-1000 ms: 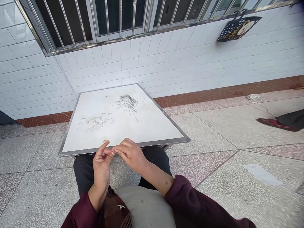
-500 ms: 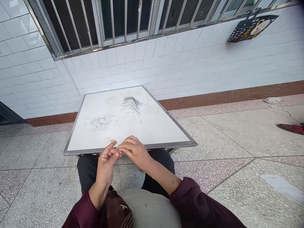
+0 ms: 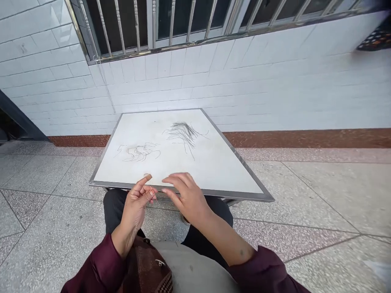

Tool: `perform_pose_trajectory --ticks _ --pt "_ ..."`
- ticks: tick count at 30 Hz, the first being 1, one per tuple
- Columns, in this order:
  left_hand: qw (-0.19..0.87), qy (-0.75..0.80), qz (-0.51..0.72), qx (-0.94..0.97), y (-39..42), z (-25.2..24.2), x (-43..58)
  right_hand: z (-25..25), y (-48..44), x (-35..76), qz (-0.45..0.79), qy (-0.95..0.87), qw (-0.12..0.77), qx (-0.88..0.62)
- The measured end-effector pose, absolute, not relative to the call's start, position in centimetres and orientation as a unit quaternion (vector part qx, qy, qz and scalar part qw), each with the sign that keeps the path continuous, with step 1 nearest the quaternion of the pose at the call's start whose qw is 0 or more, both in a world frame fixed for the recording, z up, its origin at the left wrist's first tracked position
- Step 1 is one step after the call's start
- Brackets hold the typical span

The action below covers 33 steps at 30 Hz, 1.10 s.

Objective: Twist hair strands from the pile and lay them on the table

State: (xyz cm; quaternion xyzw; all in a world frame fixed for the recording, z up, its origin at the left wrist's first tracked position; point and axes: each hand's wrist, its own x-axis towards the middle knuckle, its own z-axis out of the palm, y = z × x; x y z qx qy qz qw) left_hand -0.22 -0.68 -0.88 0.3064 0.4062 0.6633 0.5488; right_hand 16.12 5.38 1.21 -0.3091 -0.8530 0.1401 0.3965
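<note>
My left hand (image 3: 134, 207) is closed in a pinch just off the table's near edge, with thumb and finger on a thin orange-red strand (image 3: 156, 196). Its exact kind is too fine to make out. One finger of that hand has a tan wrapping near its tip. To the right, my right hand (image 3: 191, 199) holds nothing; its thumb and fingers are apart, pointing toward the left hand. On the white table (image 3: 222, 171) lies a dense bunch of thin dark strands (image 3: 185, 131). Looser, curved dark strands (image 3: 139, 152) are scattered at its left.
The table has a grey metal rim and stands close to a white tiled wall (image 3: 259, 89). Barred windows (image 3: 183, 20) run above. A dark patterned bag (image 3: 377, 36) hangs at the upper right. My knees are under the near edge, above a speckled stone floor (image 3: 61, 232).
My right hand has drawn away to the right from the left hand, its fingers parting. The orange-red strand now shows at my left fingertips. The view has swung left.
</note>
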Motion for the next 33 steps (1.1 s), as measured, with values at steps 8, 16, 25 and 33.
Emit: perform_pose_trajectory --ticks 8,16,25,33 --pt "0.468 0.44 0.688 0.338 -0.5 -0.5 -0.8 -1.1 3.2 14.7 0.398 -0.799 0.296 -0.341" --pt "0.187 0.52 0.751 0.361 -2.0 -0.4 -2.7 0.1 3.9 15.5 0.596 -0.607 0.366 -0.379" --pt "0.526 0.405 0.676 0.319 -0.3 -1.2 -1.4 0.0 3.3 14.8 0.538 -0.668 0.355 -0.371" --pt "0.546 0.379 0.703 0.254 -0.1 -0.8 0.2 -1.3 2.5 14.6 0.425 -0.733 0.368 -0.382"
